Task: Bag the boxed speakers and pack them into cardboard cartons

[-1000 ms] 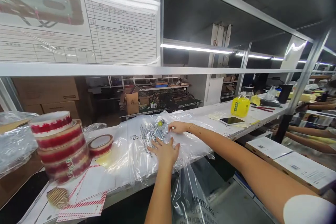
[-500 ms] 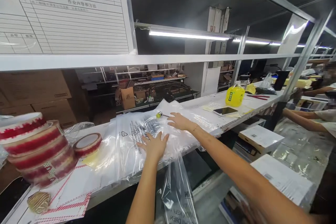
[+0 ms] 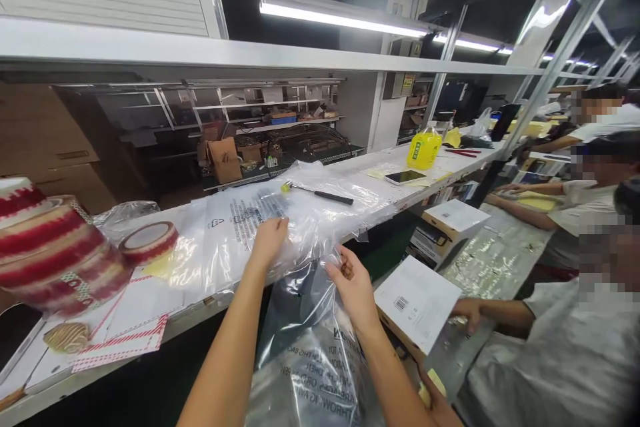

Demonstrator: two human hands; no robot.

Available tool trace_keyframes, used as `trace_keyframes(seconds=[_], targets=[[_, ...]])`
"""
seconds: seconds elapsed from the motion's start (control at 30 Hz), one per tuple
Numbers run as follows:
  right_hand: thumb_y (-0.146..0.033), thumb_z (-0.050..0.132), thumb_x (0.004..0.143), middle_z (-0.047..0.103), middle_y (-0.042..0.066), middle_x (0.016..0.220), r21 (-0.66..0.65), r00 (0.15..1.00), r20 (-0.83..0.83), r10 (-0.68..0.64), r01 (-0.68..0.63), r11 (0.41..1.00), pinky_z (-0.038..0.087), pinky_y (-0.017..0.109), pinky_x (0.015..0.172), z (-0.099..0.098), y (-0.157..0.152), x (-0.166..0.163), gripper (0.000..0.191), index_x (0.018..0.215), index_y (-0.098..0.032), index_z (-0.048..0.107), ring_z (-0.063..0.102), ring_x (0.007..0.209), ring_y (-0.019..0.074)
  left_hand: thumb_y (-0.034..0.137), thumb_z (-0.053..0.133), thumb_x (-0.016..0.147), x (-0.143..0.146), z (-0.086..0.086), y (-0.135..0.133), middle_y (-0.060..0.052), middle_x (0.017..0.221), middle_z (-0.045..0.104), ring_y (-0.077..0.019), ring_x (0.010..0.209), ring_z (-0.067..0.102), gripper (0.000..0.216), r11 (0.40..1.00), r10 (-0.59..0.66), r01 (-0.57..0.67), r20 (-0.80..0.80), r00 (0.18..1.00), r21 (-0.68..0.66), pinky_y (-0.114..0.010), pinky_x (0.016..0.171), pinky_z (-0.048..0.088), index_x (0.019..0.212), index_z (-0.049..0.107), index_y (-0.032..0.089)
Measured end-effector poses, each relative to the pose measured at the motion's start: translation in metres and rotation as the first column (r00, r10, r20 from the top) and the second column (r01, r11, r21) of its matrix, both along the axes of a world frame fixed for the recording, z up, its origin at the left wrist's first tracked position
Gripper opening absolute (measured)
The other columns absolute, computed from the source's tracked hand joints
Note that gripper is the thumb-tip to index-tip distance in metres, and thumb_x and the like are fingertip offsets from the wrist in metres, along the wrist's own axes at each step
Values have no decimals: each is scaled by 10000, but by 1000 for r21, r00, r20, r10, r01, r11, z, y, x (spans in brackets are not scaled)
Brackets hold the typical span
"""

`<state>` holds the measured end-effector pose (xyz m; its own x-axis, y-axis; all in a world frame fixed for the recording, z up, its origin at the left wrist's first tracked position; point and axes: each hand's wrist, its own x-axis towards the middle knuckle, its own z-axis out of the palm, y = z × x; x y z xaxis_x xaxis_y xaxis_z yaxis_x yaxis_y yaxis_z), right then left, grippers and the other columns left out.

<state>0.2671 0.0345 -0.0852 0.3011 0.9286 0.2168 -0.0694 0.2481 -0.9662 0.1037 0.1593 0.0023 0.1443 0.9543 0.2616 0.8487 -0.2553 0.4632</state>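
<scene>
Your right fingers (image 3: 337, 274) pinched the clear bag (image 3: 310, 377), which hung lengthwise below them; your left fingers (image 3: 282, 227) curled nearby, their grip unclear.

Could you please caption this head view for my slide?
Right hand gripping a clear printed plastic bag, left hand nearby, black-handled, yellow-tipped hammer beyond.

the left forearm (image 3: 225, 340) slants up and rightward, bare, to the left hand (image 3: 271, 240), its back showing and its fingers bent inward, partly hidden. the right forearm (image 3: 393, 363) leans up and leftward; the right hand (image 3: 354, 280), slightly lower, turns its palm inward, thumb pinching toward curled fingers. the hands are apart.
</scene>
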Motion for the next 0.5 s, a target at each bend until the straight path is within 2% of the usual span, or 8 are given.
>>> trace_keyframes(seconds=[0.13,0.2,0.23,0.27,0.33,0.4,0.43,0.5], targets=[[-429,679,869,534,17,886,171,979,175,103,-133,976,444,280,785,20,-66,10,258,905,-198,567,535,853,176,274,420,950,-4,30,-24,-138,1106,737,-293,1083,655,348,998,-14,2,170,985,70,-383,956,472,1039,720,121],[-387,649,903,528,28,959,182,953,241,183,-229,956,446,278,807,18,-99,12,214,899,-207,534,541,919,182,364,408,975,-8,35,-57,-113,1226,703,-269,1180,617,394,986,-164,144,361,918,82,-376,1041,435,1139,696,152],[-362,637,915,539,36,1010,178,945,268,188,-240,954,448,283,833,15,-113,11,190,911,-212,520,549,961,187,448,419,975,-11,31,-77,-102,1258,690,-262,1193,613,432,957,-264,287,491,830,29,-375,1050,440,1176,687,176],[-331,636,918,554,41,1052,169,939,304,160,-219,961,446,289,855,11,-125,9,173,916,-217,506,556,991,190,529,465,949,-14,23,-99,-98,1284,676,-263,1192,615,471,888,-332,457,619,712,-51,-378,1037,460,1213,674,199],[-260,644,907,585,35,1075,135,906,419,56,-124,983,436,296,873,6,-143,5,177,896,-225,471,567,1007,187,580,659,831,-22,-3,-140,-103,1288,656,-273,1150,631,570,653,-298,721,796,526,-232,-377,949,523,1285,634,238],[-230,692,864,609,34,1130,60,821,571,14,-58,997,421,302,882,7,-153,2,232,868,-224,460,564,1048,196,455,848,682,-31,-36,-170,-76,1168,654,-233,1002,656,647,525,-164,772,847,505,-358,-315,805,556,1259,635,253],[-247,725,838,615,35,1171,-16,775,629,67,-74,997,418,305,876,9,-156,2,254,872,-222,475,563,1050,203,365,900,619,-35,-52,-180,-51,1095,636,-193,913,648,654,542,-88,752,864,496,-377,-275,742,548,1211,648,248],[-344,713,860,643,34,1155,-245,710,633,308,-194,950,427,300,812,17,-156,7,223,917,-222,536,580,963,197,259,938,542,-43,-76,-189,-16,1025,594,-126,800,599,638,665,60,661,908,415,-346,-219,669,523,1118,665,236]])
